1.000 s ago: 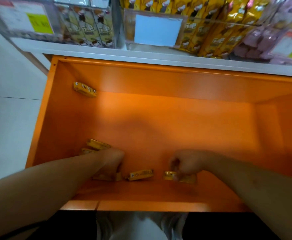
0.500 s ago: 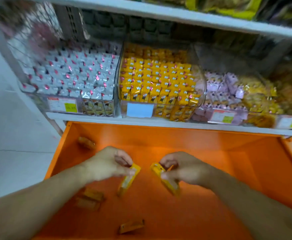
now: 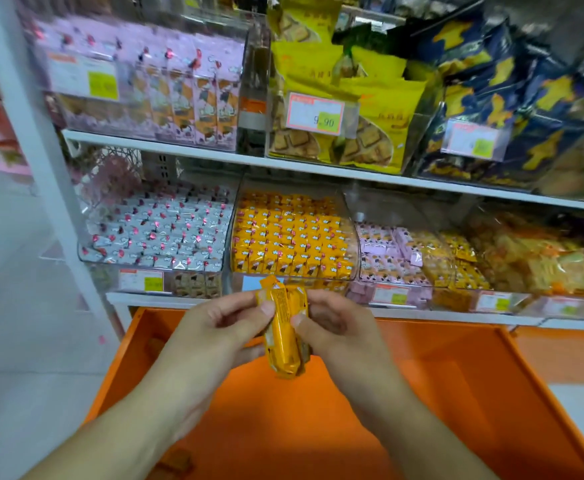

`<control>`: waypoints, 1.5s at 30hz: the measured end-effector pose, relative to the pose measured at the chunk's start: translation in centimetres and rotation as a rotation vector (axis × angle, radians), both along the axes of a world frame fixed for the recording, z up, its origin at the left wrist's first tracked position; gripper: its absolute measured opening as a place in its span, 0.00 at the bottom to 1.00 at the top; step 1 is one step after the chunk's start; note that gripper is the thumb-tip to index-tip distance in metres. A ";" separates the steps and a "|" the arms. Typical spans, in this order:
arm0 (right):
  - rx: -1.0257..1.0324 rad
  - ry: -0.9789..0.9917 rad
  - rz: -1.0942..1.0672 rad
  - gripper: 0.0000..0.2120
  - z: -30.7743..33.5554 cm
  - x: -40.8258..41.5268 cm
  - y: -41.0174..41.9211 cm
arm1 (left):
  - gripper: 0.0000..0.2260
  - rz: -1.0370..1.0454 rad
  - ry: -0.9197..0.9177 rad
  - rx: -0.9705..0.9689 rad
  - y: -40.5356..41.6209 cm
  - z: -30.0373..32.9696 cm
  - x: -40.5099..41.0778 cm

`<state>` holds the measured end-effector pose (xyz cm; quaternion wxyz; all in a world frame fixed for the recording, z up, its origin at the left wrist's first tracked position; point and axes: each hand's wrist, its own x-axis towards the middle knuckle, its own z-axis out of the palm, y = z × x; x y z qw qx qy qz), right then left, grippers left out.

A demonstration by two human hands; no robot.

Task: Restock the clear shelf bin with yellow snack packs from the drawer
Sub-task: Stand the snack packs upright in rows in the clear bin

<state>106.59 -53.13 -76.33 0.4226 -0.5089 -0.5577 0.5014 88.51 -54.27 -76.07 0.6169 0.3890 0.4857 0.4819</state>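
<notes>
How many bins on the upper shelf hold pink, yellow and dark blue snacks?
Pink packs bin: 1
Yellow bags bin: 1
Dark blue bags bin: 1
Total: 3; the far right edge is too blurred to tell.

Both forearms run off the bottom edge. The left hand [image 3: 214, 336] and right hand [image 3: 339, 332] cover part of the yellow snack packs [image 3: 285, 336] they hold together, so the number of packs cannot be told. The orange drawer [image 3: 457, 393] is cut off at the bottom and right edges. A few packs lying in the drawer [image 3: 174, 462] are blurred. Price label [image 3: 315, 114] print is mostly unreadable. The top shelf's dark blue bags [image 3: 512, 98] are smeared by blur.
</notes>
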 end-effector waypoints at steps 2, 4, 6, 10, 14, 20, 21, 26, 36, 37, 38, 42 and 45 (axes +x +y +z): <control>-0.011 -0.005 0.000 0.11 0.3 -0.1 -0.1 | 0.08 0.011 0.005 -0.006 -0.1 0.3 -0.3; -0.025 0.000 -0.001 0.10 0.4 0.0 -0.1 | 0.08 0.018 0.000 -0.028 0.1 0.3 -0.7; -0.039 0.017 -0.018 0.09 0.4 -0.1 0.1 | 0.09 0.047 -0.002 -0.044 0.5 0.1 -0.9; -0.024 -0.004 -0.039 0.06 0.0 -0.5 0.9 | 0.09 0.055 0.020 -0.044 1.3 -0.4 -0.6; -0.055 0.013 -0.044 0.05 -0.4 -0.6 1.8 | 0.09 0.015 0.042 -0.036 2.1 -1.0 -0.4; -0.122 0.134 -0.081 0.14 -0.2 -0.6 3.0 | 0.12 -0.054 0.032 -0.019 3.2 -1.6 -0.7; -0.141 0.171 -0.092 0.17 -0.2 -0.6 3.2 | 0.12 -0.055 0.022 -0.019 3.3 -1.7 -0.8; -0.174 0.220 -0.107 0.18 -0.3 -0.4 3.3 | 0.11 -0.060 0.018 -0.002 3.2 -2.1 -0.7; -0.074 0.068 -0.198 0.07 -1.6 -0.8 2.0 | 0.10 0.039 0.025 -0.036 2.3 -2.0 -0.3; -0.055 0.040 -0.209 0.08 -1.8 -0.9 1.8 | 0.10 0.027 0.027 -0.038 2.2 -2.0 -0.2; -0.039 0.008 -0.216 0.08 -2.0 -0.9 1.7 | 0.11 0.001 0.035 -0.036 2.1 -1.9 -0.1; 0.006 -0.098 -0.245 0.07 -2.1 -0.9 1.6 | 0.25 -0.097 0.132 -0.017 1.7 -2.5 0.3; 0.151 -0.274 -0.210 0.08 -1.9 -1.0 1.3 | 0.23 -0.074 0.176 -0.006 1.6 -3.1 0.5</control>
